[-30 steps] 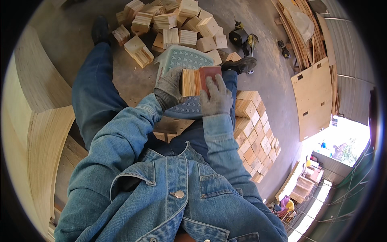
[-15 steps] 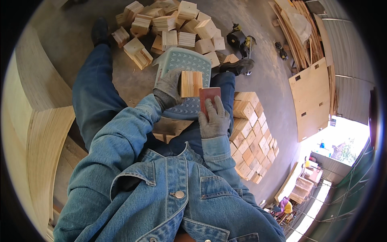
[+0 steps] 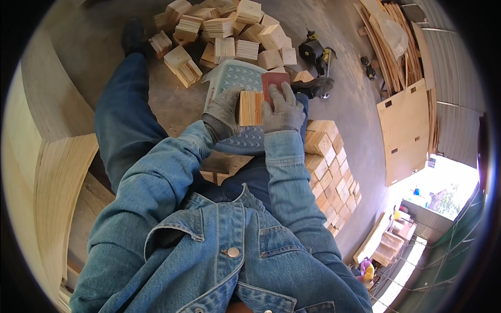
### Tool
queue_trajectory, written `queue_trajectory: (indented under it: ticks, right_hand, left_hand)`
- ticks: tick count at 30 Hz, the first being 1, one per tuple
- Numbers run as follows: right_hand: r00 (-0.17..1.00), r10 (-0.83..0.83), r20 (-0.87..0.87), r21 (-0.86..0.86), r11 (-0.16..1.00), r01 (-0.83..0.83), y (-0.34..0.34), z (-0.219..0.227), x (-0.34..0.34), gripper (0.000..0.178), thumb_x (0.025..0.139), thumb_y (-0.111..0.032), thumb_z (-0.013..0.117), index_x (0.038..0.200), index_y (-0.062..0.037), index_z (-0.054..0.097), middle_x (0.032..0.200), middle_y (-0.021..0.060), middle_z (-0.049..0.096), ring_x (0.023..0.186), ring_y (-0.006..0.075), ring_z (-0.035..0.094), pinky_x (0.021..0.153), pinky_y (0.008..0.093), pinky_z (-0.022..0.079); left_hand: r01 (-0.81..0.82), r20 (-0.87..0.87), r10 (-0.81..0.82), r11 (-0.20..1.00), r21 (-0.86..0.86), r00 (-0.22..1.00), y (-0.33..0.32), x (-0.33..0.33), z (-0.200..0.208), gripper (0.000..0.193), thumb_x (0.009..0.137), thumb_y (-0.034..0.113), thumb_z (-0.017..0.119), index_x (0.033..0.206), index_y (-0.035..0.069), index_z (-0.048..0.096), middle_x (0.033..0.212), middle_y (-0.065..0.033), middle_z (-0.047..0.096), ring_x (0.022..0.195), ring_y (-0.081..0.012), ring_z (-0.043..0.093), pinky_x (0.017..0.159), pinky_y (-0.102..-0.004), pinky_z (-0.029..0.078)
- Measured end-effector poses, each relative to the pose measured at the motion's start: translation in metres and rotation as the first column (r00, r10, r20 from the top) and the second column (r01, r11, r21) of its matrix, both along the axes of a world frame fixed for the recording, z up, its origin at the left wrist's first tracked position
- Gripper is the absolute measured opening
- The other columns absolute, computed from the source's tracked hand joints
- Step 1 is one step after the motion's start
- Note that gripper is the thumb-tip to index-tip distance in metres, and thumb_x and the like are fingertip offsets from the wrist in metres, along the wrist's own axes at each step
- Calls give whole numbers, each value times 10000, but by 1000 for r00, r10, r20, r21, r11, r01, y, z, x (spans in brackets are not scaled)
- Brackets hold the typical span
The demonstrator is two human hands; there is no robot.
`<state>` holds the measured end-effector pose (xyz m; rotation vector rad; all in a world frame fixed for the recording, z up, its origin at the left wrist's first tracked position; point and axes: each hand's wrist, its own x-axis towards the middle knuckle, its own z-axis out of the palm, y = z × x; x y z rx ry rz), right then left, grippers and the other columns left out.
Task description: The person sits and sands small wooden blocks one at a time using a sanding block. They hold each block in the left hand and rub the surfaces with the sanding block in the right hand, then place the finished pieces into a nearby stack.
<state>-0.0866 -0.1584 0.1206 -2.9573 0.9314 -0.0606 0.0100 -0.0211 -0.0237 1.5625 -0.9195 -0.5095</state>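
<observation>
My left hand [image 3: 223,111], in a grey glove, is closed on a small laminated wooden block [image 3: 251,108] with striped layers on its face. In my right hand [image 3: 283,110], also gloved, is a flat reddish-brown sanding block [image 3: 274,85], gripped with the fingers lying over its face. It stands at the right edge of the wooden block, its top higher than the wood. Whether the two touch I cannot tell. Both are held above a pale blue-green plastic stool [image 3: 237,74] with a raised pattern, between my legs.
A loose heap of wooden blocks [image 3: 224,49] lies beyond the stool. Stacked blocks [image 3: 331,172] stand at my right. Yellow-and-black power tools [image 3: 313,51] lie near my right shoe. Large curved plywood pieces [image 3: 60,135] rise at my left; boards [image 3: 407,133] lean along the right wall.
My right hand has moved up and slightly right, carrying the sanding block along the wooden block's right side. The left hand and the wooden block have shifted slightly right.
</observation>
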Motion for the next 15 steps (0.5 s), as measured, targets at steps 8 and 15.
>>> queue_trajectory:
  ticks: [8, 15]
  right_hand:
    - [996, -21, 83, 60, 998, 16, 16, -13, -48, 558, 913, -403, 744, 1451, -275, 665, 1619, 84, 502, 1289, 443, 567, 1079, 575, 470]
    - [992, 22, 121, 68, 997, -31, 43, -6, -108, 540, 883, -360, 788, 1401, -229, 711, 1594, 108, 530, 1281, 429, 569, 1085, 564, 461]
  left_hand:
    - [-89, 113, 83, 995, 45, 990, 9, 1, 30, 1030, 573, 155, 992, 1464, 75, 482, 1387, -160, 588, 1293, -318, 599, 1149, -400, 499]
    - [-63, 158, 33, 980, 187, 987, 11, 8, 38, 880, 659, 276, 934, 1416, 97, 522, 1339, -179, 586, 1288, -373, 579, 1156, -436, 468]
